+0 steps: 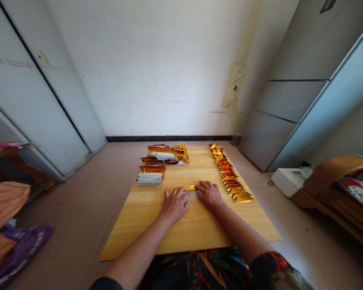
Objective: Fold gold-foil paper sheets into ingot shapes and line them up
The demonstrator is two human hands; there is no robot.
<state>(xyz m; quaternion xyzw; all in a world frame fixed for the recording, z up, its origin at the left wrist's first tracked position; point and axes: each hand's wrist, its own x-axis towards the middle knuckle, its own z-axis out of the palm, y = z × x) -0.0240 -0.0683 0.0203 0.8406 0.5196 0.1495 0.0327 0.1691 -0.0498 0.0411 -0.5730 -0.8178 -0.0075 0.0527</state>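
Here, left hand and right hand, unclenched, at opposite ends of a narrow, shiny foil strip.

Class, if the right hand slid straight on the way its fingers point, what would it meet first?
The right hand would likely meet the gold strip beside it; beyond that, perhaps the foil pile at far left, though depth is unclear.

Shiny gold strip, flat, crosswise
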